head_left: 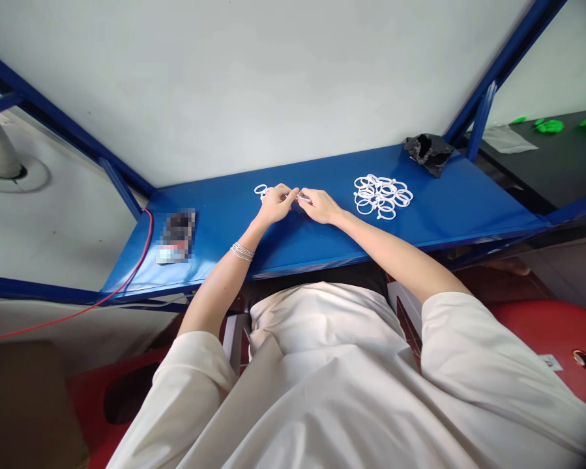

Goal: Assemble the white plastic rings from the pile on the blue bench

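Note:
My left hand [276,203] and my right hand [318,205] meet above the middle of the blue table [224,228]. Both are closed, pinching a small white piece [298,197] between their fingertips; it looks like one of the white rings, though the fingers cover most of it. Just left of my left hand lies a white ring [260,189], with more white partly hidden behind the fingers. To the right of my right hand sits a loose pile of white rings [381,195] with small knobs on them.
A crumpled black plastic bag [432,156] stands at the table's back right. On the left lies a blurred flat object [176,236], beside a red cable [143,260] running over the edge. Blue frame bars [481,120] rise at both ends. A red stool [542,332] is at right.

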### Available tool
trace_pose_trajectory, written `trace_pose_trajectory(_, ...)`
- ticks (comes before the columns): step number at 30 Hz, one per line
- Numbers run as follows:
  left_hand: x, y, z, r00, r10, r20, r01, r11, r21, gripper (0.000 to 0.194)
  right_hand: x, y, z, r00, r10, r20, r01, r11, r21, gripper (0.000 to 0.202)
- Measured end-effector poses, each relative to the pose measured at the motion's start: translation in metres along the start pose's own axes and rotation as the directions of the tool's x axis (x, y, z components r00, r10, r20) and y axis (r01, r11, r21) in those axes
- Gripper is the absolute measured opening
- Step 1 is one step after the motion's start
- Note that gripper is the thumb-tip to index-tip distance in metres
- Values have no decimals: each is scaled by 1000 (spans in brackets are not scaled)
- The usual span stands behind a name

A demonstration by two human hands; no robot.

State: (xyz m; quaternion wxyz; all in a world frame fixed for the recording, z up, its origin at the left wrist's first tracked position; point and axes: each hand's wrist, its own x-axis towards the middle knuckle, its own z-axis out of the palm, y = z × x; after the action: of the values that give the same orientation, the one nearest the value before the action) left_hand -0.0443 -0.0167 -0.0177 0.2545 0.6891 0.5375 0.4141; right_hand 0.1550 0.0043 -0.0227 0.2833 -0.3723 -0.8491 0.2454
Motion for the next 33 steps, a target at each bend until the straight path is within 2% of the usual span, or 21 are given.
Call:
trace_pose_trajectory(11, 2, -9, 1, 993, 118, 17, -119, 990, 76, 59, -2, -6, -2, 998, 58, -3, -57, 998, 18, 35)
trace_pose_trajectory(33, 1, -8, -2, 992, 114, 61, -121, 983, 139, 57, -2, -8, -4, 996, 86, 27, -87, 996, 33, 33)
